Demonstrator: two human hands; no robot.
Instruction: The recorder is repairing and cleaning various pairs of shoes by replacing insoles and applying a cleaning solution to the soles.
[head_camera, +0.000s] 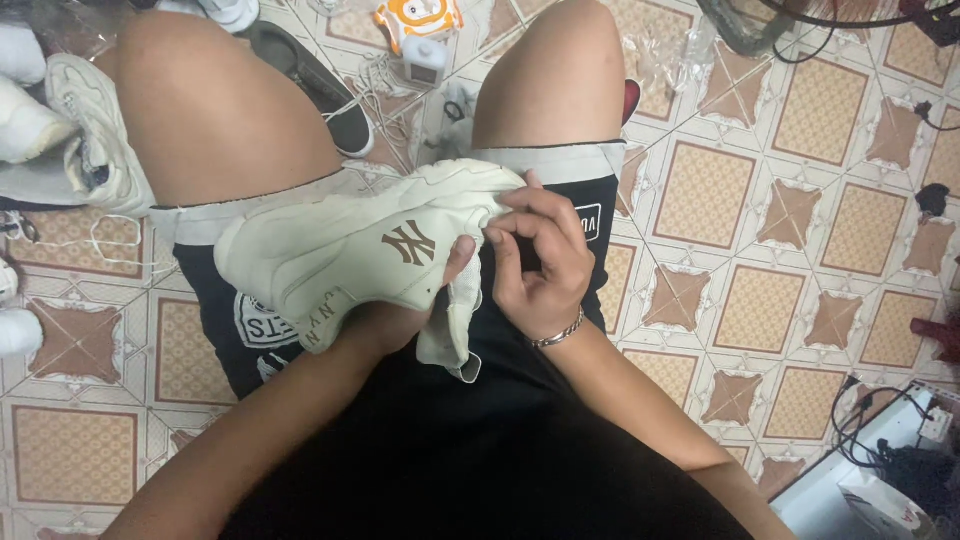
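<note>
A cream chunky sneaker (340, 245) with a brown emblem on its side lies across my lap, sole toward the left. My left hand (400, 315) grips it from underneath, thumb up against the side near the collar. My right hand (540, 255), with a silver bracelet at the wrist, pinches the shoe's upper edge by the opening with curled fingers. The sneaker's tongue (450, 330) hangs down loose between my hands. I sit in black shorts with both knees raised.
More white sneakers (90, 130) and loose laces lie on the tiled floor at the left. A dark shoe (330, 95) and an orange-and-white toy (420, 35) sit between my knees. Black cables (880, 430) and a white box are at the bottom right.
</note>
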